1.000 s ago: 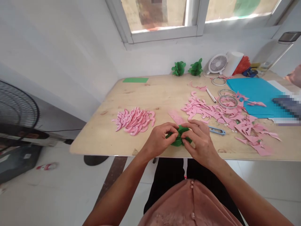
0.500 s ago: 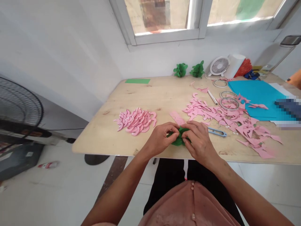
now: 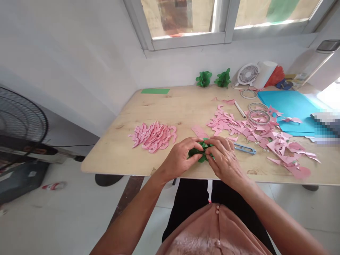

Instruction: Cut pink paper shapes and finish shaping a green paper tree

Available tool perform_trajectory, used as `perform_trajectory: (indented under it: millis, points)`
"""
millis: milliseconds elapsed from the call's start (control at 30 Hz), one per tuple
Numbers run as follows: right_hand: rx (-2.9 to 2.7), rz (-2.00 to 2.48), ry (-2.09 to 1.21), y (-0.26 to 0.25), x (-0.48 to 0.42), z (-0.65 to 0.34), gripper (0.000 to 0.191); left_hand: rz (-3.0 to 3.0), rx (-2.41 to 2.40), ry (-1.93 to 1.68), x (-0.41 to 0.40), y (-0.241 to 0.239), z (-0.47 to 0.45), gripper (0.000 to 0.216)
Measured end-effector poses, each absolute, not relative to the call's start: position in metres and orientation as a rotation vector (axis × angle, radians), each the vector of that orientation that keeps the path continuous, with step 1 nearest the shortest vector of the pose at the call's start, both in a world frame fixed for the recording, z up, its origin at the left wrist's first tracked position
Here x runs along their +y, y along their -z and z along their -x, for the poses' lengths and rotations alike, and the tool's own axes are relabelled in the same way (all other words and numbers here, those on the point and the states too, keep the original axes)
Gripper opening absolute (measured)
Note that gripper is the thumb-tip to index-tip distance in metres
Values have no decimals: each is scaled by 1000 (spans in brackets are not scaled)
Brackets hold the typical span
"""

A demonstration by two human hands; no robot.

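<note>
Between both hands, near the table's front edge, is a green layered paper piece (image 3: pixel 203 157). My left hand (image 3: pixel 183 157) pinches its left side with thumb and fingers. On its right side my right hand (image 3: pixel 223 156) grips it with bent fingers, hiding part of the paper. Just behind the hands lies a pink paper piece (image 3: pixel 199 131). A blue utility knife (image 3: pixel 244 148) rests on the table right of my right hand. To the left of my left hand is a pile of pink curved paper cutouts (image 3: pixel 155 136).
Pink paper scraps (image 3: pixel 247 127) spread over the table's right half, with tape rings (image 3: pixel 259 117) and a white pen (image 3: pixel 240 109) among them. Blue sheets (image 3: pixel 294 102) lie beyond. Against the wall stand two green paper ornaments (image 3: pixel 204 79) and a small white fan (image 3: pixel 248 75).
The green paper piece has turned slightly in my fingers and shows more spread, uneven layers. Both hands stay at nearly the same spot. An orange shape at the far right edge is gone.
</note>
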State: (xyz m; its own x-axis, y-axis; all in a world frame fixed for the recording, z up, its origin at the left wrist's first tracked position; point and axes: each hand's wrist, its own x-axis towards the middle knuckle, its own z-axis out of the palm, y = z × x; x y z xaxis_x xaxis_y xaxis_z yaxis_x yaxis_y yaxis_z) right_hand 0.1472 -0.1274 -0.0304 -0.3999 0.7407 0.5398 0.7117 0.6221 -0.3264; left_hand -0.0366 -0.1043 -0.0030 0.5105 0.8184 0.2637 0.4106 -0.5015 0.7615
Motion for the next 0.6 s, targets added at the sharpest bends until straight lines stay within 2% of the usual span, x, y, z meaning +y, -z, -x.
perform_trajectory:
  millis: [600]
  points:
    - [-2196, 1140, -64, 26, -127, -145, 10, -2375, 1015, -780, -101, 9, 40, 11]
